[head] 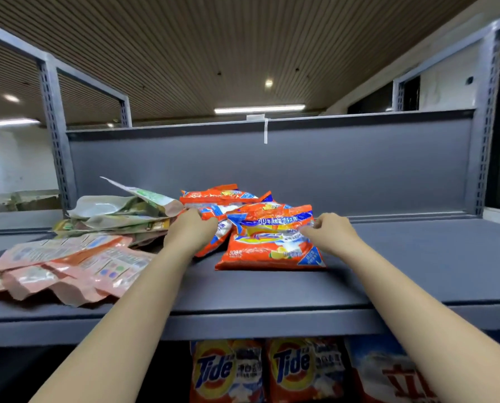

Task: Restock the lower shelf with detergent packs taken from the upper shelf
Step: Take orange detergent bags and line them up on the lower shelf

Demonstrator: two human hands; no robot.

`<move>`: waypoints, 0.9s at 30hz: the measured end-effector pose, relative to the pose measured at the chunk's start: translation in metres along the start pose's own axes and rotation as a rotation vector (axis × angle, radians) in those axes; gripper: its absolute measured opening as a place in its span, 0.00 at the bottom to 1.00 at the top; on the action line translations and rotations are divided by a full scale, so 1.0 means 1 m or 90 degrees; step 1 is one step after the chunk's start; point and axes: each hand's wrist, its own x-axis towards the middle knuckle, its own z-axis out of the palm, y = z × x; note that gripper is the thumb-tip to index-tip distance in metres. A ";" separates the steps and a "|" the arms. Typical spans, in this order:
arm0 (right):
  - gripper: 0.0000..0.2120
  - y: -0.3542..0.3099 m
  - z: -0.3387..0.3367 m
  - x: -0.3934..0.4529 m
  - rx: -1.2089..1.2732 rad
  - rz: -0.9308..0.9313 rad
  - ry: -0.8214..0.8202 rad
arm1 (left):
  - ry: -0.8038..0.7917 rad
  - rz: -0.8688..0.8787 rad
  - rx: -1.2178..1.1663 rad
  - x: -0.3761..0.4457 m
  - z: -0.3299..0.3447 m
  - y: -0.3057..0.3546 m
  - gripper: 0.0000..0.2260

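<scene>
Matte grey shelf point(402, 257), crinkled orange packs point(269, 242)

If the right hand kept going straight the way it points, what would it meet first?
The right hand points left and already touches the front orange plastic detergent pack, so probably that pack.

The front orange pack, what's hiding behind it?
Behind the front orange pack lie more orange packs, piled against each other. How many there are, and the shelf beneath them, stay hidden.
</scene>
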 end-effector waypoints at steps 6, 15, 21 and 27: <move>0.11 0.007 0.017 0.013 0.147 0.082 -0.057 | 0.135 -0.099 -0.108 0.035 0.017 0.000 0.23; 0.06 0.007 0.020 0.018 0.238 0.067 -0.044 | 0.099 -0.260 -0.362 0.098 0.015 -0.006 0.25; 0.05 0.010 0.017 0.018 0.247 0.071 0.025 | 0.081 -0.233 -0.297 0.103 0.008 -0.010 0.17; 0.06 0.013 0.007 0.016 0.200 0.123 0.118 | 0.027 -0.053 -0.280 0.069 0.006 0.013 0.07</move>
